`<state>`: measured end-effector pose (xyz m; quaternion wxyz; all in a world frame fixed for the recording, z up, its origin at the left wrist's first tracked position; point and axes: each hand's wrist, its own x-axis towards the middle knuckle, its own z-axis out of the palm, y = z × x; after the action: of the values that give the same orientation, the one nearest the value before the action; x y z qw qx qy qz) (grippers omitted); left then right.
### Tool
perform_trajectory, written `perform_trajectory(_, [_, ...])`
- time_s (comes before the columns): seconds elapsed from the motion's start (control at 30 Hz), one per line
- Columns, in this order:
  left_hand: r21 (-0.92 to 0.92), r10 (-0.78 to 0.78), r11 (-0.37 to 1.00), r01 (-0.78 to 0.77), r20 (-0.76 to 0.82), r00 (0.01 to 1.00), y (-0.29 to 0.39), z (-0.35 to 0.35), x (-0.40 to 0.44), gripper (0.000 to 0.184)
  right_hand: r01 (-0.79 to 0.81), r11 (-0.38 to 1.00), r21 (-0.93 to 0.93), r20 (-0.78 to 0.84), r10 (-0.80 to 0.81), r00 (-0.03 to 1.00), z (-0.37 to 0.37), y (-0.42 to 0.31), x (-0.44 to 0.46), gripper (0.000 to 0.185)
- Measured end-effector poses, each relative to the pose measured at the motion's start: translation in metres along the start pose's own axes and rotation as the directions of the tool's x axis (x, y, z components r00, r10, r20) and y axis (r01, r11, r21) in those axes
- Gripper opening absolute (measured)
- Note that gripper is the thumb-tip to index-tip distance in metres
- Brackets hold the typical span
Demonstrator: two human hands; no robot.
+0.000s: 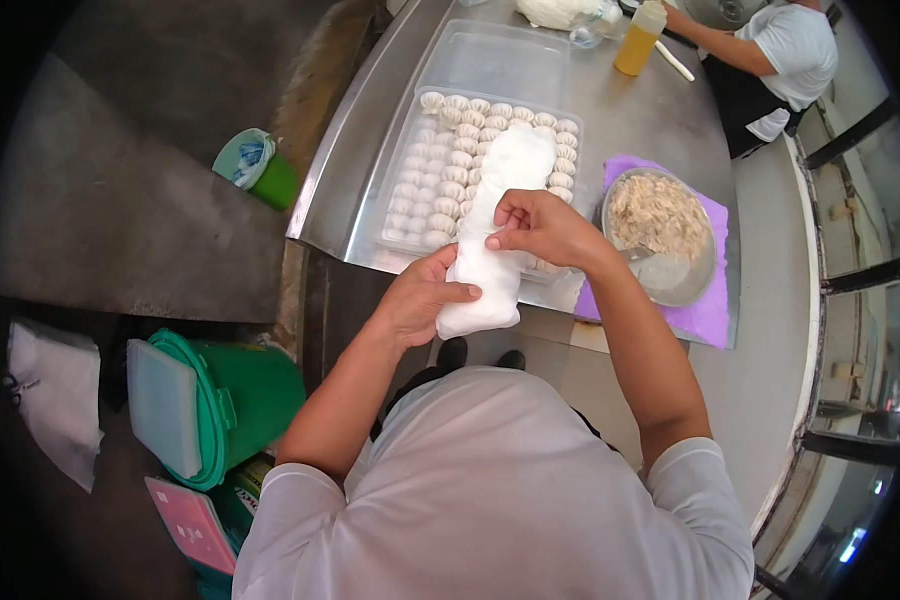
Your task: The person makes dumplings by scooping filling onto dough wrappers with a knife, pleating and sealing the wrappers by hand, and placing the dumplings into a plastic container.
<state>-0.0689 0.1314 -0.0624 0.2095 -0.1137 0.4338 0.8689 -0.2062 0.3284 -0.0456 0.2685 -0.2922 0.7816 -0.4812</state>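
A long, soft white bundle [495, 250] stretches from near my body out over the tray; I cannot tell whether it is cloth or a plastic wrapping. My left hand [420, 300] grips its near end from the side, thumb lying on top. Higher up, the thumb and fingers of my right hand [545, 230] are pinched at the bundle's surface. Below it, a clear plastic tray [390, 205] holds rows of pleated white dumplings [457, 145], partly hidden by the bundle and my hands.
Right of the tray, a bowl of pale minced filling [660, 212] with a metal utensil rests on a purple cloth [712, 318]. An oil bottle [638, 45] stands farther back, near another person [790, 50]. Green bins [260, 390] stand on the floor at left.
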Motion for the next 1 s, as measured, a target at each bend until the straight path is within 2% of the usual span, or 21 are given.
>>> perform_trajectory(0.07, [-0.019, 0.001, 1.0, 0.0, 0.049, 0.999, 0.002, -0.003, 0.0, 0.061, -0.036, 0.995, 0.094, 0.027, 0.033, 0.999, 0.007, 0.017, 0.011, 0.017])
perform_trajectory(0.1, [-0.024, 0.003, 1.0, -0.001, 0.062, 0.998, 0.004, -0.004, 0.0, 0.061, -0.04, 0.996, 0.083, 0.021, 0.039, 0.999, 0.007, 0.015, 0.011, 0.017])
perform_trajectory(0.17, [-0.01, -0.007, 1.0, 0.007, 0.074, 0.997, 0.006, -0.008, 0.0, 0.062, -0.072, 0.993, -0.093, -0.075, 0.065, 0.995, 0.007, 0.013, 0.01, 0.017])
perform_trajectory(0.2, [-0.017, -0.009, 1.0, 0.01, 0.081, 0.997, 0.005, -0.01, 0.0, 0.062, -0.08, 0.992, -0.098, -0.077, 0.073, 0.994, 0.008, 0.012, 0.008, 0.017])
perform_trajectory(0.3, [-0.019, -0.02, 1.0, 0.022, 0.095, 0.995, 0.004, -0.016, 0.002, 0.065, -0.039, 0.999, 0.004, -0.149, 0.04, 0.988, 0.012, 0.009, 0.007, 0.011])
perform_trajectory(0.37, [-0.025, 0.019, 1.0, -0.016, 0.128, 0.992, 0.004, -0.018, 0.005, 0.066, -0.034, 0.981, 0.189, -0.069, 0.048, 0.996, 0.017, 0.011, 0.009, 0.005])
perform_trajectory(0.47, [-0.006, -0.003, 1.0, 0.004, 0.146, 0.989, 0.004, -0.024, 0.011, 0.068, -0.087, 0.992, 0.097, -0.116, 0.098, 0.988, 0.009, 0.02, 0.013, 0.007])
perform_trajectory(0.6, [-0.014, -0.018, 1.0, 0.02, 0.151, 0.988, 0.009, -0.026, 0.01, 0.071, -0.187, 0.975, 0.119, -0.166, 0.205, 0.965, 0.001, 0.006, 0.009, 0.014])
perform_trajectory(0.7, [-0.043, 0.039, 0.999, -0.032, 0.176, 0.984, 0.01, -0.024, 0.012, 0.072, -0.243, 0.949, 0.201, -0.151, 0.275, 0.949, 0.004, 0.001, 0.009, 0.019])
perform_trajectory(0.77, [-0.061, 0.072, 0.996, -0.061, 0.194, 0.978, 0.008, -0.025, 0.016, 0.072, -0.169, 0.926, 0.337, -0.197, 0.245, 0.949, 0.007, 0.004, 0.011, 0.023])
perform_trajectory(0.8, [-0.064, 0.074, 0.996, -0.062, 0.195, 0.978, 0.009, -0.025, 0.016, 0.072, -0.17, 0.927, 0.335, -0.196, 0.245, 0.949, 0.007, 0.003, 0.011, 0.023])
perform_trajectory(0.87, [-0.068, 0.065, 0.996, -0.053, 0.194, 0.979, 0.012, -0.026, 0.016, 0.073, -0.056, 0.969, 0.241, -0.172, 0.1, 0.98, 0.005, 0.001, 0.01, 0.027])
perform_trajectory(0.9, [-0.071, 0.063, 0.996, -0.05, 0.194, 0.979, 0.012, -0.027, 0.016, 0.073, -0.06, 0.969, 0.241, -0.171, 0.104, 0.98, 0.002, -0.001, 0.011, 0.027])
perform_trajectory(0.93, [-0.078, 0.056, 0.996, -0.041, 0.198, 0.979, 0.012, -0.028, 0.015, 0.072, -0.15, 0.988, 0.024, -0.2, 0.152, 0.968, -0.003, -0.004, 0.015, 0.029])
perform_trajectory(0.97, [-0.084, 0.05, 0.996, -0.033, 0.203, 0.978, 0.013, -0.029, 0.015, 0.072, -0.237, 0.952, -0.193, -0.239, 0.189, 0.952, -0.008, -0.006, 0.018, 0.032])
perform_trajectory(1.0, [-0.085, 0.051, 0.996, -0.035, 0.203, 0.978, 0.014, -0.03, 0.014, 0.072, -0.238, 0.951, -0.196, -0.239, 0.189, 0.952, -0.013, -0.005, 0.022, 0.032])
